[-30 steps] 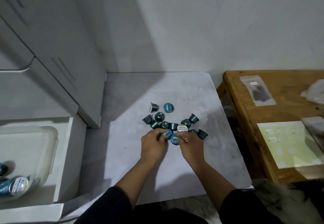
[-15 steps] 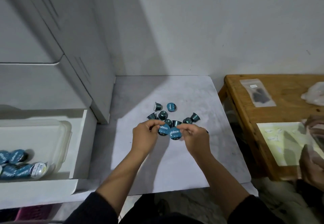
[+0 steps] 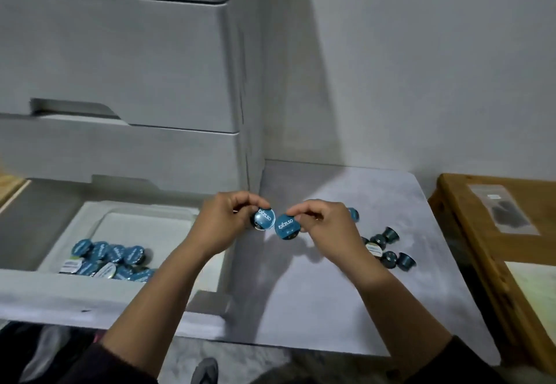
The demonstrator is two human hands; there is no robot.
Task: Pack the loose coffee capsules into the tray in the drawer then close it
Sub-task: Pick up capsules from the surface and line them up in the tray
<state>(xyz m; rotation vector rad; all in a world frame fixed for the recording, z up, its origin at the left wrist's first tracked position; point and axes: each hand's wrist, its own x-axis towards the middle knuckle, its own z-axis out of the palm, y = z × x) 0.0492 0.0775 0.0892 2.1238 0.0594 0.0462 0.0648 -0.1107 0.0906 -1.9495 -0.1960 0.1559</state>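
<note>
Left hand (image 3: 222, 227) pinching one capsule (image 3: 264, 218), right hand (image 3: 328, 227) pinching another (image 3: 288, 227) — both hanging beside the open drawer's tray (image 3: 99, 218). Likely light, rigid, slick — gripping at rim seems best.

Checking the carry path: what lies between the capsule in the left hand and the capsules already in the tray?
In the head view, only the left hand and wrist, then bare tray floor.

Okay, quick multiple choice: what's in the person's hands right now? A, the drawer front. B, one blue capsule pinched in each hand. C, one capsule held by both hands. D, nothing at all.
B: the left hand pinches one blue capsule and the right hand pinches another capsule, both held above the table edge.
</note>
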